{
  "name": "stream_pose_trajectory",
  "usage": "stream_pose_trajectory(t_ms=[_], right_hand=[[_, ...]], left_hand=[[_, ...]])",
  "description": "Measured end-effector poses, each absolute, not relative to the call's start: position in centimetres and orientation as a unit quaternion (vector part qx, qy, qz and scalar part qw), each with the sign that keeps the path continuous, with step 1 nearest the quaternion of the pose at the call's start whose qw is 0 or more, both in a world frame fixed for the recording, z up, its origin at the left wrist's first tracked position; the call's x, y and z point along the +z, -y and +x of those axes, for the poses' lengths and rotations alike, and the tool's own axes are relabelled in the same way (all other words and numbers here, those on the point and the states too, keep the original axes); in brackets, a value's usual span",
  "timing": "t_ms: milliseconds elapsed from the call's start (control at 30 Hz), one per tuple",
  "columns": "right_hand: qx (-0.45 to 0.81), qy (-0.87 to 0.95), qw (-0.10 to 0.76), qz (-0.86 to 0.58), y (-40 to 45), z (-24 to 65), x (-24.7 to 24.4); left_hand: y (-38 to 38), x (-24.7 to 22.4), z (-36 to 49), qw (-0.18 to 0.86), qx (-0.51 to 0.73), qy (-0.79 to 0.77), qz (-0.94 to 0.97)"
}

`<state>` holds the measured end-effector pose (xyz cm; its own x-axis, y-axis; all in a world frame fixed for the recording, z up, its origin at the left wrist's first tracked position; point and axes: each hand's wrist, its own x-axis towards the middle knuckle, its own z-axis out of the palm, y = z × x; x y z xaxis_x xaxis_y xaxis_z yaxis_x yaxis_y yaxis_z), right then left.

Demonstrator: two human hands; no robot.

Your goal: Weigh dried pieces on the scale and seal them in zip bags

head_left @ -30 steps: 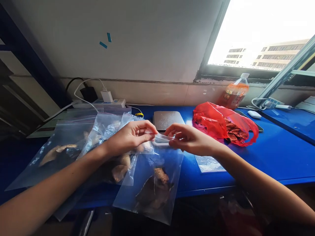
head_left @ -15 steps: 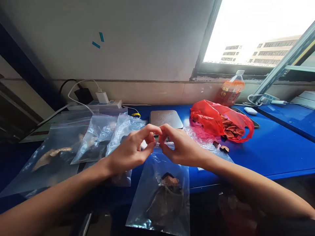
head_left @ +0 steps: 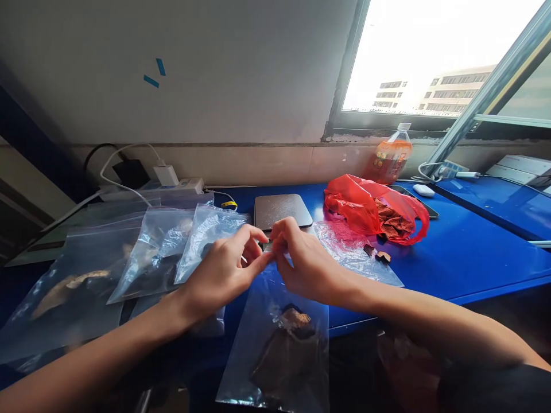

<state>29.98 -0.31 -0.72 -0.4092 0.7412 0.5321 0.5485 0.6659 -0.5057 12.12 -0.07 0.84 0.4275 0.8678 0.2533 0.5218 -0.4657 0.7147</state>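
Note:
A clear plastic bag (head_left: 284, 338) with brown dried pieces inside hangs over the front edge of the blue table. My left hand (head_left: 235, 261) pinches the bag's top edge between thumb and finger. Right beside it, my right hand (head_left: 301, 258) grips the same edge, fingers bent and close to the left fingertips. Behind the hands lies a flat silver scale (head_left: 283, 211). To the right, an open red plastic bag (head_left: 357, 201) shows brown dried pieces (head_left: 394, 221), with a few small ones on a clear bag (head_left: 344, 246).
Several clear bags (head_left: 159, 252) cover the left of the table (head_left: 465, 246). A power strip (head_left: 189, 186) with chargers and cables stands behind them. At the back right are a drink bottle (head_left: 392, 155), a white case (head_left: 424, 190) and a metal frame (head_left: 473, 106).
The view has shifted, so the table items sit slightly further left. My fingertips have moved closer together along the bag's top edge, and my right hand's fingers are more curled.

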Motion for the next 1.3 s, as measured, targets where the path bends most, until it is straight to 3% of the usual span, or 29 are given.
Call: stream_pose_trajectory(t_ms=[200,600,833,933,1067,1200,1300], right_hand=[[0.151,0.83,0.396,-0.363,0.1,29.9,-0.1],[0.082,0.833,0.453,-0.308,-0.5,32.3,3.3],[-0.056,0.787,0.432,-0.438,-0.5,38.3,3.3],[-0.077,0.802,0.329,-0.492,0.9,43.4,1.6],[-0.056,0.832,0.222,-0.506,2.8,48.8,-1.1],[-0.015,0.847,0.198,-0.493,2.9,50.1,-3.0],[-0.003,0.851,0.201,-0.486,2.0,49.5,-3.8]], left_hand=[[0.0,2.5,12.0,0.224,0.279,-0.413,0.838],[-0.1,7.5,8.3,0.161,0.44,-0.498,0.73],[-1.8,10.6,3.8,0.189,0.498,-0.519,0.669],[-3.1,11.8,1.9,0.163,0.473,-0.554,0.666],[-6.0,11.5,0.4,0.01,0.372,-0.629,0.682],[-8.0,10.0,0.5,-0.13,0.202,-0.655,0.717],[-7.5,9.4,2.4,-0.158,0.162,-0.634,0.739]])
